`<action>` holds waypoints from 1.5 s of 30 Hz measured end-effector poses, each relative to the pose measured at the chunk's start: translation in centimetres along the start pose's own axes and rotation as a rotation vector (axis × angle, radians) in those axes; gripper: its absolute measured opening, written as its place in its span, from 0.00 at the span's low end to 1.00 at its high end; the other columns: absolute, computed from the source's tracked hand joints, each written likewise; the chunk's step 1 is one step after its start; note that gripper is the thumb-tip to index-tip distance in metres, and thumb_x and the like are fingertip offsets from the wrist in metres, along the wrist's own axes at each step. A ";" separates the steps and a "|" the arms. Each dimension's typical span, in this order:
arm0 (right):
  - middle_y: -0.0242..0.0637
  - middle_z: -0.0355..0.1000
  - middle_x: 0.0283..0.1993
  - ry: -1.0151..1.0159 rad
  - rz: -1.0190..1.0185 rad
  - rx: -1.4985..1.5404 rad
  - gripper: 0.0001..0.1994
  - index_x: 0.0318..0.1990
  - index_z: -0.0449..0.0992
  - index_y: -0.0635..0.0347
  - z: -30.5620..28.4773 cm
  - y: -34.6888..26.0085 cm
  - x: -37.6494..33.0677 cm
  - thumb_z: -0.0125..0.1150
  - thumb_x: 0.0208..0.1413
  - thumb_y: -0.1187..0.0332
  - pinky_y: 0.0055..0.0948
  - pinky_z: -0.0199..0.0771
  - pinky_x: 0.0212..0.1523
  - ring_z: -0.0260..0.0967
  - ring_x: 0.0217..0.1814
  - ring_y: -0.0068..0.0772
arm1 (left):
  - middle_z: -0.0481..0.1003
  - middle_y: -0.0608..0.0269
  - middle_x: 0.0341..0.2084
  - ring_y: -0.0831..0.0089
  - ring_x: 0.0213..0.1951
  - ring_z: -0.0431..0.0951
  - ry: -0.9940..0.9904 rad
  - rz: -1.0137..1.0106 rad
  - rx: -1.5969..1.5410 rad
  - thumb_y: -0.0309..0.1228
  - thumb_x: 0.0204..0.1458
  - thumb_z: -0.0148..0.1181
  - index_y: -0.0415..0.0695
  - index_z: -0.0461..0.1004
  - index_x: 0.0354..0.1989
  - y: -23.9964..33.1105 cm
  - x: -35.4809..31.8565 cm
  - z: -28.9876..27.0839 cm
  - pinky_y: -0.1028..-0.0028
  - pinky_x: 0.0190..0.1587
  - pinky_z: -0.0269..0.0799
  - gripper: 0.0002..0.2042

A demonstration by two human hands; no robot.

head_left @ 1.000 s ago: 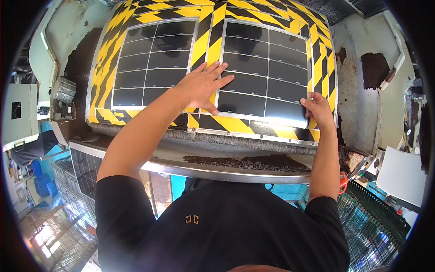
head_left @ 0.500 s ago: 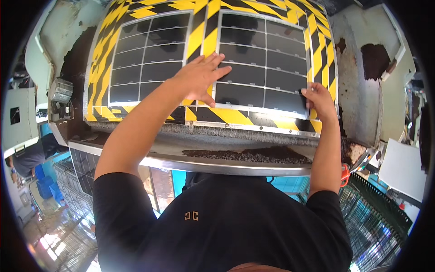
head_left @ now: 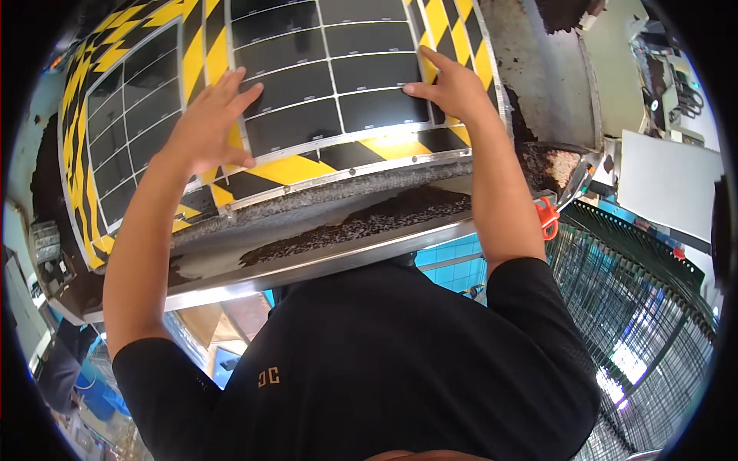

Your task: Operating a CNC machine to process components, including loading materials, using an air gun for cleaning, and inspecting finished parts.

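A black sheet [head_left: 296, 123], divided into rectangular cells by pale lines, lies on a board edged with yellow and black striped tape [head_left: 392, 146]. My left hand [head_left: 201, 134] rests with spread fingers over the sheet's left edge and the striped strip beside it. At the right edge, my right hand [head_left: 460, 91] has its thumb on the sheet and its index finger stretched up along the border; its other fingers are mostly hidden. A second black gridded sheet [head_left: 111, 146] lies left of my left hand, across the striped strip.
A metal rail [head_left: 330, 265] runs between me and the board, with dark crumbly residue [head_left: 361, 223] behind it. Red-handled scissors [head_left: 547, 218] hang near my right forearm. A rack of thin rods [head_left: 615, 307] stands at the right, below a white panel [head_left: 669, 180].
The view has swung, so the board appears tilted and farther left. My right hand has shifted up the sheet's edge, and its thumb and index finger have spread. My left hand stays at the left edge.
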State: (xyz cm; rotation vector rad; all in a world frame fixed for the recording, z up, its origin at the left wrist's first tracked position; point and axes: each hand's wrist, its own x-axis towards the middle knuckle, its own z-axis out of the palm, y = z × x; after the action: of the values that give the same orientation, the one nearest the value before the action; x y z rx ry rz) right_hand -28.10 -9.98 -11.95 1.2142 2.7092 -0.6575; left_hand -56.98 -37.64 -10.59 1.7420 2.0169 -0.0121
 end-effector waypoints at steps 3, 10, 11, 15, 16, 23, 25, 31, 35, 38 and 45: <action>0.44 0.76 0.35 0.012 -0.003 -0.014 0.43 0.67 0.67 0.43 0.1 0.2 -0.1 0.74 0.42 0.42 0.37 0.75 0.43 0.76 0.39 0.45 | 0.46 0.54 0.74 0.57 0.74 0.46 -0.007 0.001 -0.003 0.35 0.25 0.82 0.53 0.55 0.71 0.2 0.0 -0.2 0.61 0.75 0.43 0.57; 0.47 0.77 0.39 0.009 0.012 -0.030 0.45 0.68 0.66 0.43 0.1 0.0 0.0 0.73 0.40 0.39 0.39 0.75 0.47 0.76 0.45 0.48 | 0.47 0.53 0.74 0.56 0.74 0.46 -0.001 0.012 -0.012 0.35 0.24 0.82 0.51 0.56 0.71 -0.1 0.2 -0.1 0.60 0.75 0.43 0.57; 0.47 0.77 0.39 0.008 0.012 -0.027 0.45 0.68 0.66 0.43 0.1 0.0 0.0 0.73 0.40 0.39 0.39 0.75 0.47 0.76 0.45 0.48 | 0.47 0.53 0.74 0.56 0.74 0.46 -0.003 0.011 -0.010 0.35 0.24 0.82 0.51 0.56 0.71 -0.1 0.2 -0.1 0.60 0.75 0.43 0.57; 0.48 0.78 0.36 -0.012 0.022 0.029 0.44 0.68 0.66 0.42 0.2 -0.9 0.1 0.74 0.42 0.42 0.41 0.74 0.45 0.77 0.42 0.48 | 0.46 0.52 0.74 0.55 0.74 0.46 -0.014 0.003 -0.010 0.35 0.27 0.81 0.52 0.54 0.72 -0.3 -0.4 -0.3 0.61 0.75 0.43 0.57; 0.46 0.77 0.31 0.004 0.006 0.061 0.44 0.68 0.66 0.44 0.6 -0.2 0.3 0.75 0.43 0.43 0.41 0.74 0.42 0.77 0.37 0.44 | 0.45 0.52 0.74 0.55 0.74 0.46 -0.004 0.020 -0.027 0.35 0.28 0.81 0.53 0.54 0.72 -0.6 -0.7 -0.4 0.61 0.75 0.43 0.57; 0.48 0.77 0.32 -0.013 0.009 -0.013 0.44 0.68 0.65 0.47 -0.3 -0.4 0.1 0.75 0.43 0.44 0.38 0.74 0.42 0.77 0.37 0.45 | 0.41 0.53 0.75 0.58 0.76 0.40 0.002 0.116 0.107 0.36 0.47 0.71 0.57 0.49 0.74 -2.1 0.2 0.9 0.61 0.75 0.43 0.46; 0.48 0.78 0.33 -0.059 0.045 0.000 0.44 0.68 0.65 0.47 -0.6 -1.7 0.1 0.75 0.43 0.45 0.38 0.75 0.42 0.77 0.38 0.45 | 0.41 0.53 0.75 0.58 0.76 0.40 -0.013 0.084 0.117 0.37 0.47 0.71 0.56 0.49 0.74 -2.0 -0.2 0.8 0.61 0.75 0.44 0.46; 0.48 0.78 0.33 -0.003 0.070 -0.039 0.46 0.69 0.63 0.49 -0.9 -1.4 0.1 0.76 0.43 0.46 0.38 0.75 0.43 0.78 0.39 0.44 | 0.41 0.53 0.75 0.59 0.75 0.42 -0.021 0.080 0.145 0.37 0.46 0.72 0.56 0.50 0.74 -1.6 0.5 0.1 0.60 0.74 0.44 0.47; 0.56 0.78 0.38 0.030 0.097 0.200 0.51 0.69 0.59 0.58 -3.0 -1.0 0.3 0.77 0.40 0.42 0.42 0.78 0.42 0.79 0.40 0.51 | 0.45 0.47 0.73 0.49 0.73 0.49 0.020 0.195 0.056 0.36 0.42 0.74 0.54 0.49 0.74 -2.4 2.3 -1.7 0.58 0.72 0.49 0.49; 0.57 0.76 0.47 -0.035 0.004 0.091 0.46 0.65 0.65 0.60 -6.7 -5.6 -1.7 0.70 0.44 0.37 0.47 0.73 0.53 0.74 0.52 0.57 | 0.45 0.45 0.73 0.48 0.73 0.50 -0.048 0.139 0.069 0.33 0.35 0.75 0.54 0.50 0.74 -3.4 2.4 -3.3 0.60 0.72 0.49 0.53; 0.38 0.79 0.47 0.188 -0.275 0.896 0.20 0.56 0.76 0.65 -23.1 -6.9 -11.4 0.61 0.62 0.61 0.30 0.76 0.47 0.76 0.46 0.26 | 0.44 0.44 0.74 0.49 0.74 0.45 -0.158 0.023 0.031 0.31 0.39 0.66 0.50 0.52 0.73 -6.3 2.0 -8.7 0.62 0.74 0.44 0.47</action>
State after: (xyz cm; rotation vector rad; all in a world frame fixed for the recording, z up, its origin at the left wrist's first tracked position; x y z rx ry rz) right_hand -23.47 -12.10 14.19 1.0338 2.8089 -2.0328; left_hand -66.01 -34.28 -5.42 1.7254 1.8919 -0.1691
